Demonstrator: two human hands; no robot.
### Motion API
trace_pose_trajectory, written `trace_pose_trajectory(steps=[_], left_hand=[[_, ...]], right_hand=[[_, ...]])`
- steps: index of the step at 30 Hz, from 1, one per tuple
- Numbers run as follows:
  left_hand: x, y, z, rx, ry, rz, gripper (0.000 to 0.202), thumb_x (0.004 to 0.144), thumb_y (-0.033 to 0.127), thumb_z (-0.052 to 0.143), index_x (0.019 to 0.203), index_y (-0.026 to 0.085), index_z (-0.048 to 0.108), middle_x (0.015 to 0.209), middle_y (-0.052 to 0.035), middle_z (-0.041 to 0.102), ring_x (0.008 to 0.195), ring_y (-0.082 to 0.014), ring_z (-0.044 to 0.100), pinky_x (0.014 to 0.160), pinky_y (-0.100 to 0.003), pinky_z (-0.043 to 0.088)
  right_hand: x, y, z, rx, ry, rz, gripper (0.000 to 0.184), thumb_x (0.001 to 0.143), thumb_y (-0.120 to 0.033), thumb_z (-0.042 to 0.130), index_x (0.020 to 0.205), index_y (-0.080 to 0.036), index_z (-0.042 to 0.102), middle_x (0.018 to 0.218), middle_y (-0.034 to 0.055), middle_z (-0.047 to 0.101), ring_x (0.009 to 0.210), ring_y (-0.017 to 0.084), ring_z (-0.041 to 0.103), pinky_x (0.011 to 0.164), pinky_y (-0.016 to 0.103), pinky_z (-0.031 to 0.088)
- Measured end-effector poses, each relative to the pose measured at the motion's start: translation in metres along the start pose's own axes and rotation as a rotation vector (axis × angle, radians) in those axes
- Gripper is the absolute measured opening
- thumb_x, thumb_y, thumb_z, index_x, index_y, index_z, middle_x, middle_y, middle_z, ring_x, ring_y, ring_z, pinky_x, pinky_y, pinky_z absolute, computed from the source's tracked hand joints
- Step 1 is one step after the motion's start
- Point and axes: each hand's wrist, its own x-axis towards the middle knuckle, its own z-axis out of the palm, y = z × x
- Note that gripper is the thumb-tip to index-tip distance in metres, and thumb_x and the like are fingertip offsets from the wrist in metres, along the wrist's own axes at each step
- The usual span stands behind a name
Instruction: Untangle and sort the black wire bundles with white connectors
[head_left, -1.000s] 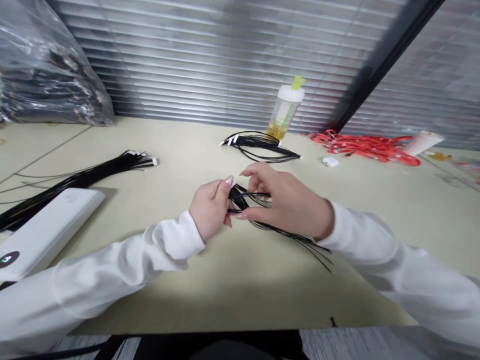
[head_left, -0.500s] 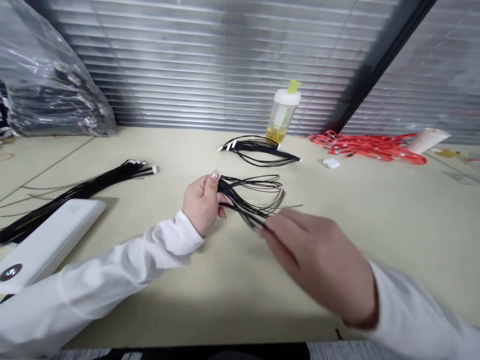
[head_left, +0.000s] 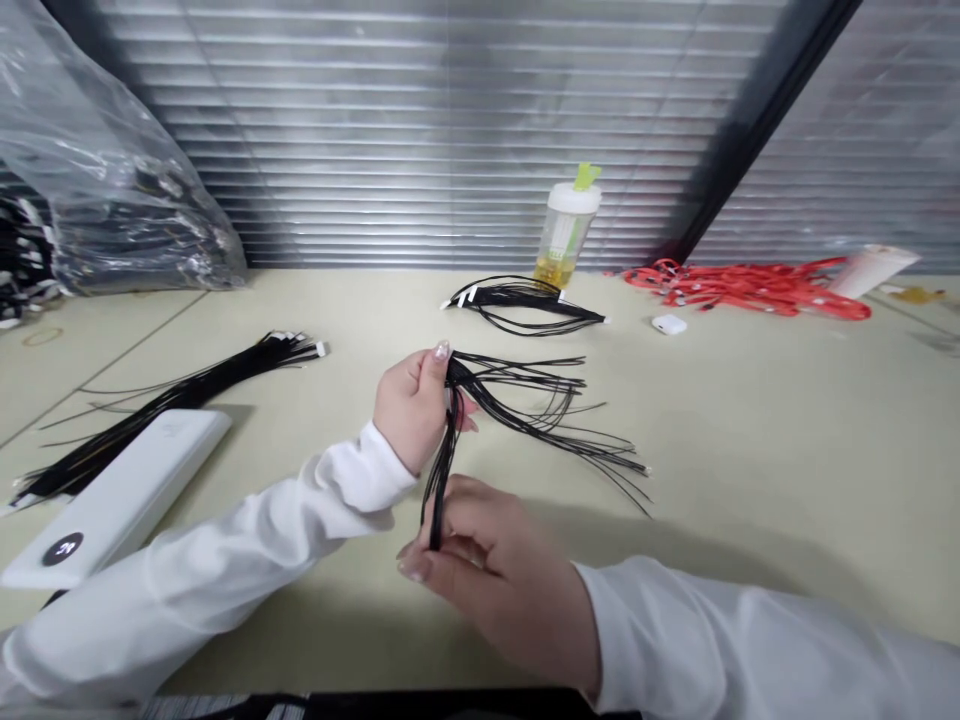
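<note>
My left hand [head_left: 411,402] pinches a bundle of thin black wires [head_left: 540,410] between thumb and fingers, a little above the beige table [head_left: 750,430]. Most strands fan out to the right and rest their tips on the table. My right hand [head_left: 487,580], nearer to me, is closed on a group of those strands pulled straight down from the left hand's pinch. Both arms wear white sleeves.
A second black wire bundle [head_left: 180,395] lies at the left beside a white power bank [head_left: 124,495]. Another looped bundle [head_left: 525,300] sits in front of a bottle with a green spout [head_left: 568,228]. Red cables [head_left: 750,288], a small white case [head_left: 668,324] and a plastic bag [head_left: 112,200] line the back.
My right hand left the bundle's front, swept right and toward me, and now grips a group of strands pulled down below the left hand. The remaining wires have fanned out rightward.
</note>
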Motion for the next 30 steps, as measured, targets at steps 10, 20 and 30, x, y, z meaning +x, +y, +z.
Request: trace_pose_trajectory(steps=[10, 20, 30], left_hand=[[0.004, -0.001, -0.009, 0.1, -0.016, 0.032, 0.037, 0.082, 0.047, 0.044, 0.062, 0.015, 0.045, 0.039, 0.0022, 0.05, 0.028, -0.009, 0.043, 0.029, -0.018, 0.037], [-0.001, -0.007, -0.012, 0.364, -0.111, 0.238, 0.035, 0.087, 0.039, 0.037, 0.061, 0.018, 0.046, 0.042, 0.0017, 0.053, 0.031, -0.0089, 0.046, 0.036, -0.019, 0.037], [0.007, -0.019, -0.001, 0.112, -0.009, -0.006, 0.044, 0.081, 0.055, 0.037, 0.061, 0.017, 0.042, 0.038, 0.0042, 0.046, 0.026, -0.0077, 0.038, 0.027, -0.018, 0.03]], right_hand=[[-0.007, 0.019, -0.013, 0.482, -0.016, 0.271, 0.029, 0.072, -0.037, 0.064, 0.07, -0.011, 0.051, 0.074, 0.0033, 0.049, 0.074, 0.014, 0.057, 0.069, 0.027, 0.045], [-0.001, 0.01, -0.053, 0.46, -0.127, 0.511, 0.04, 0.08, -0.05, 0.049, 0.097, -0.014, 0.044, 0.095, 0.0069, 0.055, 0.052, 0.005, 0.046, 0.047, 0.02, 0.039], [0.029, -0.012, -0.115, -0.611, -0.216, 0.173, 0.019, 0.082, -0.029, 0.048, 0.097, -0.02, 0.055, 0.057, -0.0046, 0.046, 0.051, 0.007, 0.038, 0.049, 0.019, 0.028]])
